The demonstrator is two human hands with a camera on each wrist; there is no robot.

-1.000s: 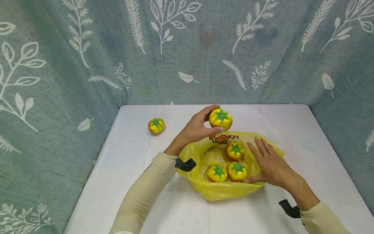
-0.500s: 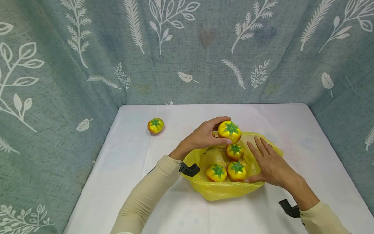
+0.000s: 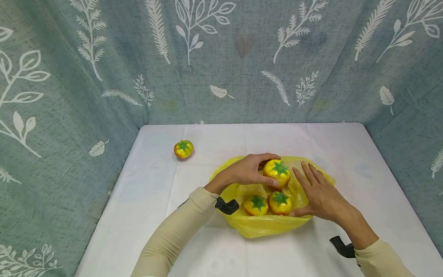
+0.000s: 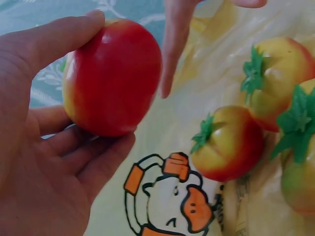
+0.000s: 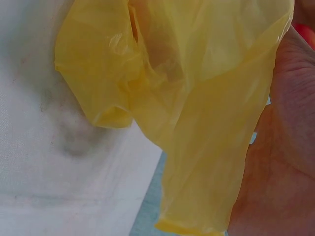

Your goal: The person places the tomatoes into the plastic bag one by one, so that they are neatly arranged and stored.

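Down over the bag (image 3: pixel 263 226) had come one fruit (image 3: pixel 276 171), pinched in the fingers of the left hand (image 3: pixel 247 170), while the right hand (image 3: pixel 322 196), fingers spread, stayed at the bag's right rim, apparently keeping its mouth wide.

Place: a curtained booth, apparently rigged for filming. A white-covered table (image 3: pixel 249 256) is enclosed on the far, left and right sides by blue-green fabric (image 3: pixel 242 65), on which white leaves and sprigs are printed. A black device (image 3: pixel 346 252) is seen beside each beige sleeve (image 3: pixel 384 261). The surrounding room is hidden by the fabric; whether home, lab or workshop cannot be determined
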